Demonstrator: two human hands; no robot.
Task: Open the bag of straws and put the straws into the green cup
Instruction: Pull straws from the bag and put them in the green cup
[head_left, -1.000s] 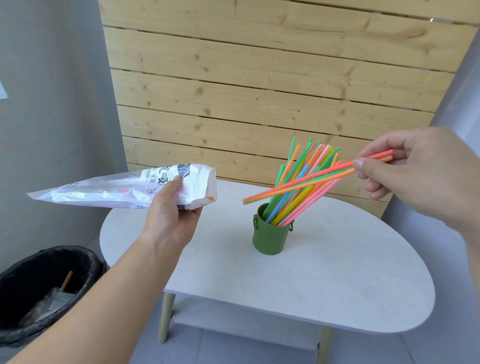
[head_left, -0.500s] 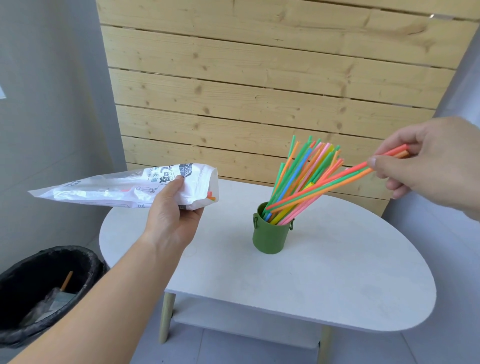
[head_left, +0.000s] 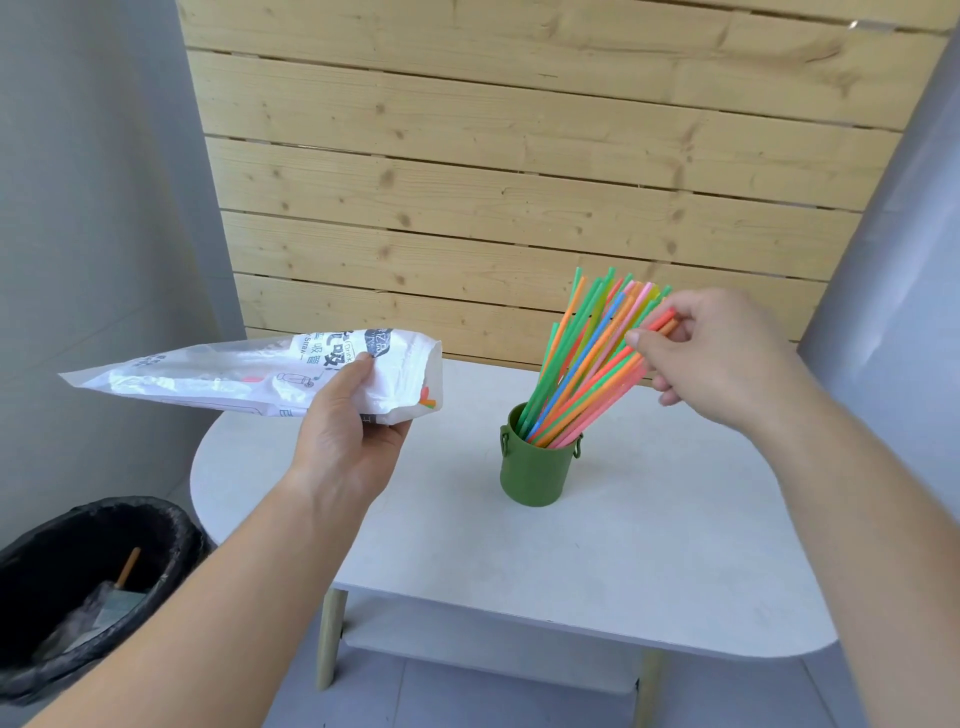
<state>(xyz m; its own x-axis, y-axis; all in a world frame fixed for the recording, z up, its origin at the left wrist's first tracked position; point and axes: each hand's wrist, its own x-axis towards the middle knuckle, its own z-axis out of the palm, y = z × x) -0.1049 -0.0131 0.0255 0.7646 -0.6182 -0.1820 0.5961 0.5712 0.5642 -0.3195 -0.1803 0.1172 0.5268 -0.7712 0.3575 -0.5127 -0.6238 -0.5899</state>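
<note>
Several thin plastic straws in orange, red and green (head_left: 608, 376) were pinched by their top ends between the thumb and curled fingers of the person's right hand (head_left: 717, 353). A second before, that hand had held them almost level out to the right, their free ends in the air left of the small olive-green cylindrical cup (head_left: 535, 473). Now it had come in toward the cup, the straws stood steeply, and their lower ends were down inside it among the leaning bunch of coloured straws (head_left: 571, 358) already there. To my eye that batch only needed letting go. The left hand (head_left: 348, 415) had not moved: it gripped the crinkled white printed plastic bag (head_left: 234, 371) near its open mouth, holding it about level above the left edge of the white oval table (head_left: 571, 571) on which the cup stood. An orange tip and a green tip (head_left: 427, 403) showed at the bag's mouth, so I judged a few straws remained to be fetched. On the floor to the left, the black-lined rubbish bin (head_left: 156, 512) held crumpled scraps and a pale brown stick (head_left: 128, 566).
</note>
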